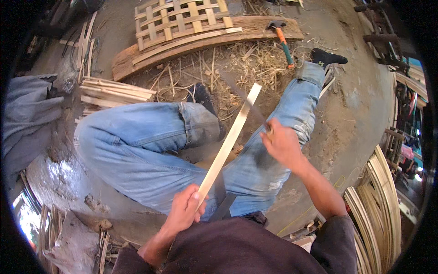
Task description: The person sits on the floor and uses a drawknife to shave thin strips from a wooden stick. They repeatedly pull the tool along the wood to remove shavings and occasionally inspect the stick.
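We hold pale strip (228, 141) slanted over our jeans (137, 141), lower end gripped in left hand (185, 208). Right hand (283, 144) closed round handle of knife (259, 116); blurred blade crosses strip near upper end. We judge strip light, stiff lengthwise, springy across thin face, fairly smooth, liable to split along grain. Best hold: low end, flat faces pinched, well apart from blade; edges may splinter.
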The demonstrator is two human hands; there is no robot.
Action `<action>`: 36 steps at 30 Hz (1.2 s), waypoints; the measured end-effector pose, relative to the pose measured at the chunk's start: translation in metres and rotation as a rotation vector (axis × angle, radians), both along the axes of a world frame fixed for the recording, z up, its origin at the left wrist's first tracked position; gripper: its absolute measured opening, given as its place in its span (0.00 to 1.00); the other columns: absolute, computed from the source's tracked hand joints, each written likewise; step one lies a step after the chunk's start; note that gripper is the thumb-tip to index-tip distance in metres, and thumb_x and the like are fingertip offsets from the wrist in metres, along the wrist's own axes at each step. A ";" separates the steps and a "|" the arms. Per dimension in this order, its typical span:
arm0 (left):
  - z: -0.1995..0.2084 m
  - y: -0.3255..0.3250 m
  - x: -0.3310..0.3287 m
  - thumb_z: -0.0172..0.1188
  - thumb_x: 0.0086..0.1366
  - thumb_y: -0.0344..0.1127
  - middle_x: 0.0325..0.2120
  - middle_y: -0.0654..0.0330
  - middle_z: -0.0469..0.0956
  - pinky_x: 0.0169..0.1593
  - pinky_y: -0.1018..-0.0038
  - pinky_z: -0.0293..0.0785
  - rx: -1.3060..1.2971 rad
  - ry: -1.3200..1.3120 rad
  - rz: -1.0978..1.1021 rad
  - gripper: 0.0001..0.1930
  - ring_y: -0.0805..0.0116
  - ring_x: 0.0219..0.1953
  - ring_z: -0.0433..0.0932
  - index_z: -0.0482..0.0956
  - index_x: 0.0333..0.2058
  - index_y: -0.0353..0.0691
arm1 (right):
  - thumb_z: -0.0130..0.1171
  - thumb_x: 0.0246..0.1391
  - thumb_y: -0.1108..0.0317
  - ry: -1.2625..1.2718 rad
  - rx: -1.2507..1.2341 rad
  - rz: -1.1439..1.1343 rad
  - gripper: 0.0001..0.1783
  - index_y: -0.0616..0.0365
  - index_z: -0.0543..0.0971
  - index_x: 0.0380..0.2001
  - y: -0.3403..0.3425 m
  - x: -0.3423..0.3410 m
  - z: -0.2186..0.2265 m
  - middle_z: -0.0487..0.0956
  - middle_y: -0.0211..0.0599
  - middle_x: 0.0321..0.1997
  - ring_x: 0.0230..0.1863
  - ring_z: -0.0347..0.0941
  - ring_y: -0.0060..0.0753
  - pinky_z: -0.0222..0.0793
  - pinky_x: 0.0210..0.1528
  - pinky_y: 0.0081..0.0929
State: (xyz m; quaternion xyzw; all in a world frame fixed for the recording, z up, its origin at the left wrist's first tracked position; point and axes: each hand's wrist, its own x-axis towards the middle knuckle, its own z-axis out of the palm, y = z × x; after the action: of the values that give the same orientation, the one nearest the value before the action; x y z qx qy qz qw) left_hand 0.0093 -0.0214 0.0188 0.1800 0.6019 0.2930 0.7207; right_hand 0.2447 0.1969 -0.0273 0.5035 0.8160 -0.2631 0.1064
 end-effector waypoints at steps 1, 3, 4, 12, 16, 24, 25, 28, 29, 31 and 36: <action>0.003 -0.006 -0.001 0.40 0.72 0.35 0.17 0.62 0.73 0.20 0.79 0.68 -0.012 0.019 -0.041 0.13 0.78 0.15 0.70 0.73 0.36 0.34 | 0.60 0.53 0.63 0.211 -0.165 -0.231 0.16 0.62 0.71 0.39 0.008 -0.002 -0.008 0.80 0.46 0.30 0.27 0.78 0.44 0.73 0.28 0.38; 0.006 -0.007 -0.007 0.42 0.71 0.34 0.20 0.61 0.74 0.23 0.78 0.71 -0.040 0.025 -0.125 0.12 0.76 0.17 0.72 0.73 0.37 0.34 | 0.63 0.54 0.63 0.642 -0.511 -0.683 0.17 0.63 0.72 0.41 0.014 -0.010 -0.024 0.81 0.40 0.31 0.26 0.78 0.33 0.73 0.27 0.31; 0.008 -0.006 -0.012 0.43 0.71 0.34 0.22 0.60 0.75 0.25 0.78 0.72 -0.055 0.012 -0.175 0.12 0.76 0.18 0.73 0.73 0.38 0.33 | 0.64 0.53 0.64 0.721 -0.529 -0.737 0.18 0.63 0.73 0.41 0.008 -0.017 -0.027 0.80 0.37 0.31 0.27 0.77 0.29 0.73 0.28 0.29; -0.007 0.021 0.015 0.43 0.73 0.36 0.27 0.60 0.73 0.30 0.78 0.71 -0.119 -0.504 0.160 0.13 0.77 0.25 0.73 0.71 0.47 0.34 | 0.65 0.50 0.68 0.737 -0.544 -0.607 0.19 0.64 0.74 0.43 -0.043 -0.062 -0.010 0.80 0.40 0.32 0.31 0.79 0.32 0.76 0.34 0.32; -0.006 0.017 0.031 0.41 0.74 0.36 0.17 0.66 0.67 0.22 0.76 0.64 0.106 0.070 0.063 0.12 0.79 0.17 0.66 0.71 0.41 0.35 | 0.63 0.51 0.64 0.307 -0.245 0.105 0.18 0.63 0.73 0.41 -0.056 -0.034 0.033 0.80 0.49 0.30 0.32 0.80 0.48 0.75 0.34 0.41; -0.011 0.014 0.027 0.39 0.74 0.37 0.18 0.66 0.67 0.18 0.81 0.62 0.061 -0.065 0.119 0.14 0.82 0.14 0.64 0.71 0.42 0.34 | 0.62 0.50 0.65 0.147 -0.037 0.194 0.14 0.59 0.73 0.37 -0.017 0.000 0.023 0.78 0.50 0.29 0.31 0.77 0.53 0.73 0.32 0.42; -0.011 0.018 0.026 0.39 0.74 0.38 0.18 0.66 0.67 0.17 0.83 0.61 0.057 -0.099 0.134 0.15 0.82 0.13 0.63 0.71 0.43 0.34 | 0.63 0.49 0.65 0.215 -0.040 0.317 0.14 0.59 0.73 0.36 -0.025 0.000 0.025 0.79 0.51 0.30 0.30 0.77 0.52 0.73 0.31 0.43; -0.013 0.029 0.020 0.38 0.73 0.38 0.19 0.64 0.69 0.14 0.84 0.58 -0.020 -0.294 0.244 0.17 0.82 0.11 0.62 0.70 0.48 0.31 | 0.64 0.52 0.61 0.071 0.139 0.168 0.17 0.61 0.73 0.38 -0.015 -0.008 0.001 0.80 0.42 0.28 0.26 0.78 0.41 0.74 0.28 0.35; -0.016 0.036 0.019 0.38 0.73 0.39 0.20 0.64 0.69 0.16 0.84 0.60 -0.026 -0.412 0.227 0.18 0.82 0.12 0.62 0.70 0.50 0.32 | 0.64 0.53 0.61 0.302 -0.102 -0.106 0.17 0.61 0.74 0.39 -0.006 -0.014 -0.003 0.81 0.41 0.31 0.27 0.79 0.38 0.74 0.30 0.34; -0.026 0.056 0.013 0.38 0.73 0.41 0.22 0.65 0.69 0.18 0.85 0.63 -0.051 -0.640 0.198 0.21 0.82 0.13 0.62 0.69 0.54 0.33 | 0.63 0.55 0.59 0.751 -0.605 -0.664 0.17 0.61 0.74 0.40 0.005 -0.027 -0.008 0.83 0.39 0.36 0.29 0.79 0.32 0.75 0.32 0.33; -0.047 0.062 0.026 0.33 0.74 0.53 0.41 0.58 0.74 0.31 0.82 0.73 -0.031 -0.802 0.249 0.29 0.77 0.30 0.74 0.61 0.62 0.37 | 0.68 0.51 0.66 1.009 -0.604 -0.901 0.17 0.60 0.73 0.40 0.004 -0.075 -0.013 0.81 0.35 0.33 0.29 0.76 0.22 0.73 0.30 0.22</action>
State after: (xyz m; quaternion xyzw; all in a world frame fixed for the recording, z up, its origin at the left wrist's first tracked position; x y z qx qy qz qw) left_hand 0.0355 0.0406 -0.0284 -0.0332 0.2952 0.4157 0.8596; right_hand 0.1693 0.2007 -0.0400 0.5562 0.3722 -0.6938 -0.2661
